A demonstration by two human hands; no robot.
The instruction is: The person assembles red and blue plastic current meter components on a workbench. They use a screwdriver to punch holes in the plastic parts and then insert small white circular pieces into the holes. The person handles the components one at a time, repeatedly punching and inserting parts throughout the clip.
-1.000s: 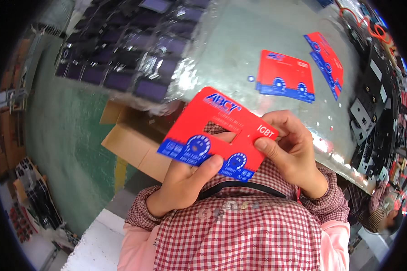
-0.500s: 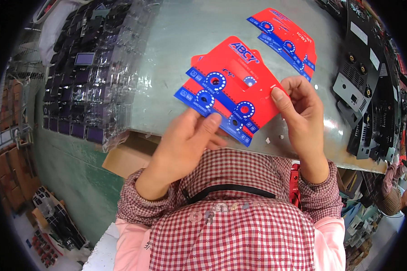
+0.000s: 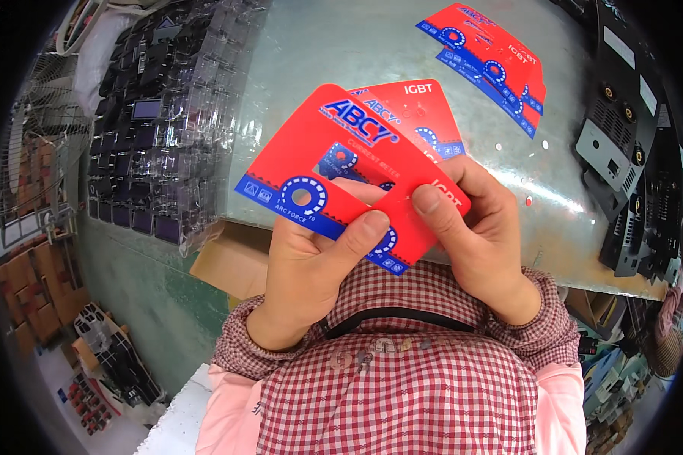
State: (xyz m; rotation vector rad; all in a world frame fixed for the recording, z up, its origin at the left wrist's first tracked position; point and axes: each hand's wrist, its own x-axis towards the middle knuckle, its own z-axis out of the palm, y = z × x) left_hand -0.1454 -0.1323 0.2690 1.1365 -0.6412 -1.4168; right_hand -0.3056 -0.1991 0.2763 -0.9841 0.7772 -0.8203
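Two red panel labels with blue lower bands fan out in my hands above the table. The front panel label (image 3: 281, 152) is tilted and has a rectangular window and round holes. The rear panel label (image 3: 425, 106) shows behind its upper right edge and through the window. My left hand (image 3: 307, 262) is closed on the front label's lower edge, thumb on its face; its fingers are mostly hidden behind, partly seen through the window. My right hand (image 3: 482, 235) pinches both labels at their right end, thumb in front, fingers curled behind.
More red and blue panel labels (image 3: 501, 49) lie overlapped on the metal table (image 3: 303, 45), far right. Clear plastic trays of dark display modules (image 3: 140, 144) cover its left. Black machine panels (image 3: 618, 114) are stacked at the right edge. A cardboard box (image 3: 231, 258) sits below the front edge.
The fanned labels have come nearer and shifted left, one now spread apart in front of the other. My left hand has moved up and gripped the front label's lower edge.
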